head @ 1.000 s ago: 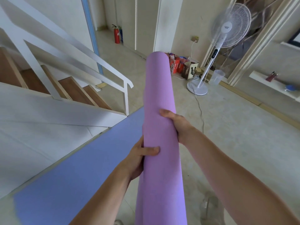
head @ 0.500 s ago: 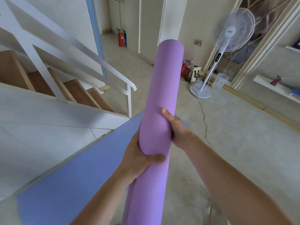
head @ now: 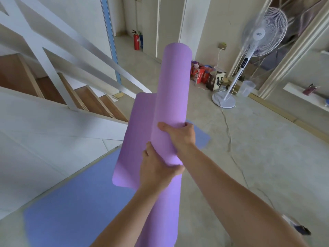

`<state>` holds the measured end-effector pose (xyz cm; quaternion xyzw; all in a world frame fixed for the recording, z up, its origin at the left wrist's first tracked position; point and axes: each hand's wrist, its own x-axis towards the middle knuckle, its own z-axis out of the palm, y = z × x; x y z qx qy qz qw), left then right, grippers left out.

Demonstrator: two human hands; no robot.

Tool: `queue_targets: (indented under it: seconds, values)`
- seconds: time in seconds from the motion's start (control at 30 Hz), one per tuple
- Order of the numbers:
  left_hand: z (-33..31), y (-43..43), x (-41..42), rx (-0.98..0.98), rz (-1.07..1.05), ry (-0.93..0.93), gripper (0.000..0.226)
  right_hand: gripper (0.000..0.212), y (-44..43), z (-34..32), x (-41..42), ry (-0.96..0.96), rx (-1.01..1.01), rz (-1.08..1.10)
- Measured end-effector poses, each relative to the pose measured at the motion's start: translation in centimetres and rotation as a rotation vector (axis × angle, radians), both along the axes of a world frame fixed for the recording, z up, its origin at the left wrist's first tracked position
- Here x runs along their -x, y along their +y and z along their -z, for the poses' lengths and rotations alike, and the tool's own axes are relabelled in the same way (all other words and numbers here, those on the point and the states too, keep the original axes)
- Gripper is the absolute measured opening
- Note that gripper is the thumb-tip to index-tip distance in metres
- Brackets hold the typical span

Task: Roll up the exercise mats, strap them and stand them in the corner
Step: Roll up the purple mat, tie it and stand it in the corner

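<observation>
Purple mat (head: 175, 81): rolled into a long tube and held in front of the person, top end tilted slightly right; the bottom end runs out of view, so I cannot tell whether it touches the floor.
Loose flap (head: 132, 139): the outer layer of the purple mat stands unrolled, spread flat to the left of the tube, with rounded corners.
Right hand (head: 180, 137): clasps the tube at mid-height, thumb across the near face, fingers curled round the far side.
Left hand (head: 157, 171): just below the right, wrapped round the tube where the flap leaves it, thumb hooked over the front.
Blue mat (head: 71, 202): lies flat and unrolled on the floor (head: 267, 157), under and left of the arms, alongside the stair base.
Staircase (head: 89, 98): wooden treads to the left, with a white handrail (head: 80, 50).
Pedestal fan (head: 261, 32): white, to the right by the wall; its cable (head: 229, 136) trails over the floor.
Bags (head: 204, 76): several on the floor against the wall, beside the fan base.
Plastic jug (head: 246, 88): clear, right of the fan base.
Fire extinguisher (head: 136, 41): red, upright in the far corner.
</observation>
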<state>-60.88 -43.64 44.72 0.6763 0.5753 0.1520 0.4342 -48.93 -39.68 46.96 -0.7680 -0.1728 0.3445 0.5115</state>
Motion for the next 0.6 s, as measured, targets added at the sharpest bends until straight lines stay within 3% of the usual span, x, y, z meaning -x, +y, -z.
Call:
queue_targets:
  seconds: [0.07,0.17,0.3,0.4,0.53,0.6]
  values:
    - [0.3,0.7,1.1,0.000,-0.091,-0.186,0.105,0.096,-0.4,-0.2,-1.1,0.082,-0.054,-0.077]
    - [0.3,1.6,2.9,0.150,-0.068,-0.454,0.098,0.101,-1.3,-0.4,-3.5,0.280,-0.056,-0.284]
    - [-0.2,2.6,3.2,0.376,0.121,-0.669,0.080,0.053,-1.5,-0.8,-4.1,0.511,-0.237,-0.426]
    - [0.3,4.0,3.5,0.480,0.190,-0.642,0.084,0.055,-1.3,-1.1,-3.1,0.386,-0.209,-0.239]
    - [0.8,3.2,2.2,0.167,0.199,-0.197,0.129,0.082,-0.6,-0.9,0.1,-0.160,0.039,-0.037]
    - [1.1,1.7,0.9,0.008,0.171,-0.084,0.143,0.090,-0.5,-1.2,2.2,-0.216,0.037,-0.015]
